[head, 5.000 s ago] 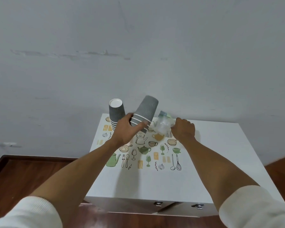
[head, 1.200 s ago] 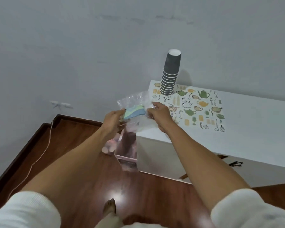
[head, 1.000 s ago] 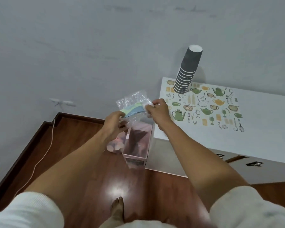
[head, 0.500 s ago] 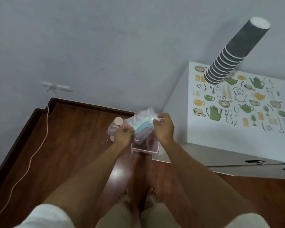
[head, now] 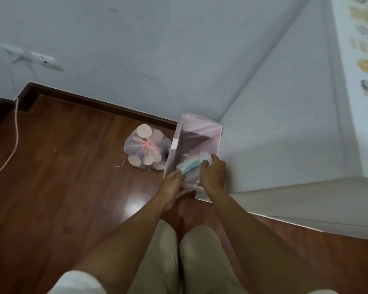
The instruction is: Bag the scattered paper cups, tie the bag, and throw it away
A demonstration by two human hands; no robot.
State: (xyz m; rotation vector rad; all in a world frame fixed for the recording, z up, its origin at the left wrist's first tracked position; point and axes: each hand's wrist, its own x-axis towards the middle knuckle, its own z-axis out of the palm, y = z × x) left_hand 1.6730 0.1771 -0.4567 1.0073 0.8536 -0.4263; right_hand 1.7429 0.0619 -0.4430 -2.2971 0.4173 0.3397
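I saw both hands down at the near edge of the pink-lined rectangular waste bin (head: 197, 132), which stood on the dark wooden floor (head: 57, 166) against the white cabinet's side (head: 285, 128). My left hand (head: 172, 181) and right hand (head: 213, 172) had fingers pinched on a crinkled clear plastic packet with blue-green contents (head: 191, 166), over the bin's mouth. A tied clear bag of paper cups (head: 147, 149) lay just beside the bin's left wall.

One head-worn camera looks steeply down from above at the floor (head: 62, 187), close over both forearms, with the wall (head: 157, 49) far ahead.
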